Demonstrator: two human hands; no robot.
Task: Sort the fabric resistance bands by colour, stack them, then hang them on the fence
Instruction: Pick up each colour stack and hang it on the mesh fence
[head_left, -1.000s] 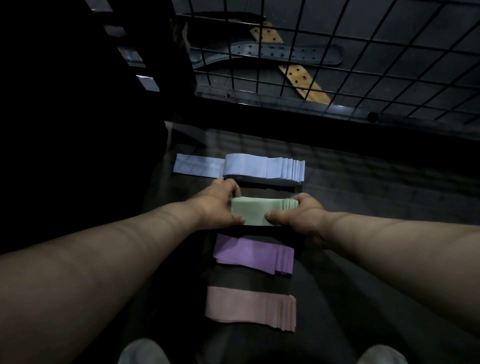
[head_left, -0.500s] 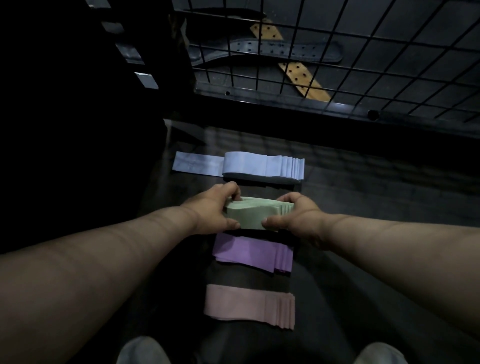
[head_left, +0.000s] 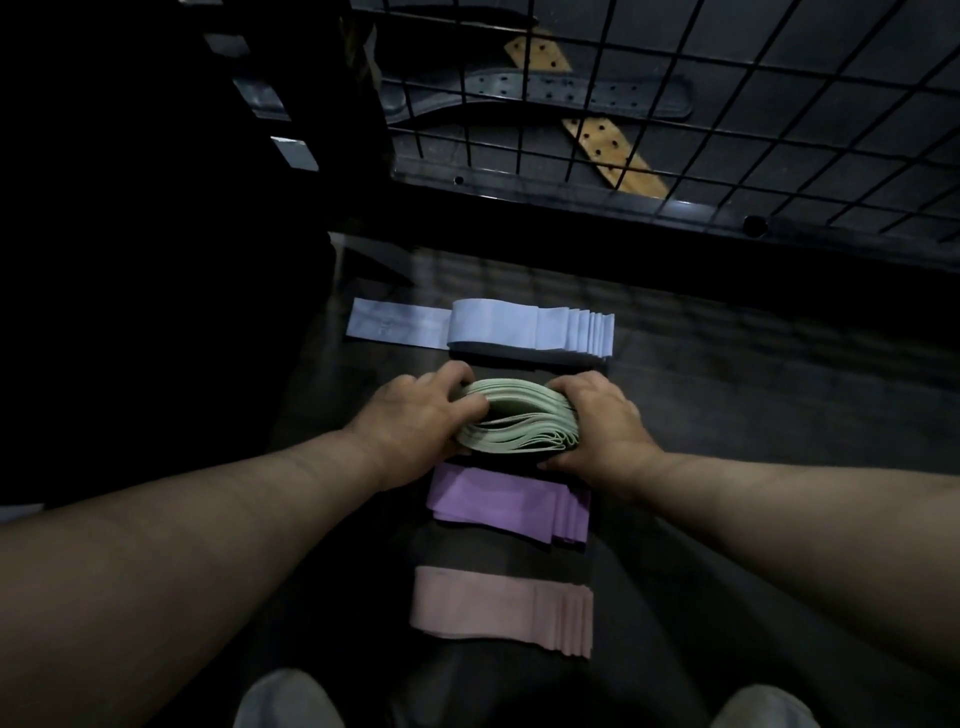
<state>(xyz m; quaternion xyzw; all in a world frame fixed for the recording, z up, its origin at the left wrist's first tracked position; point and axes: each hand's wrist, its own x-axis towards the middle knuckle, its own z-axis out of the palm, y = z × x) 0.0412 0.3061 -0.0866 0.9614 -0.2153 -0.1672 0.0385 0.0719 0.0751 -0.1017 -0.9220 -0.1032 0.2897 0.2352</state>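
Note:
A stack of green fabric bands (head_left: 519, 423) is tipped up on edge between both hands, its layered edges facing me. My left hand (head_left: 415, 415) grips the stack's left end and my right hand (head_left: 602, 421) grips its right end. Beyond it lies a fanned stack of pale blue bands (head_left: 530, 332) with one loose blue band (head_left: 397, 325) to its left. Closer to me lie a purple stack (head_left: 498, 501) and a pink stack (head_left: 493, 605). The black wire fence (head_left: 675, 104) stands at the far side.
The stacks lie in a row on a dark floor mat (head_left: 727, 415). Behind the fence lie a dark perforated belt (head_left: 519, 93) and a tan perforated strap (head_left: 608, 145). My shoes (head_left: 285, 701) show at the bottom edge. The left side is in darkness.
Both hands have squeezed the green stack and tilted it up from lying flat, so its edges now face me. The other stacks have not moved.

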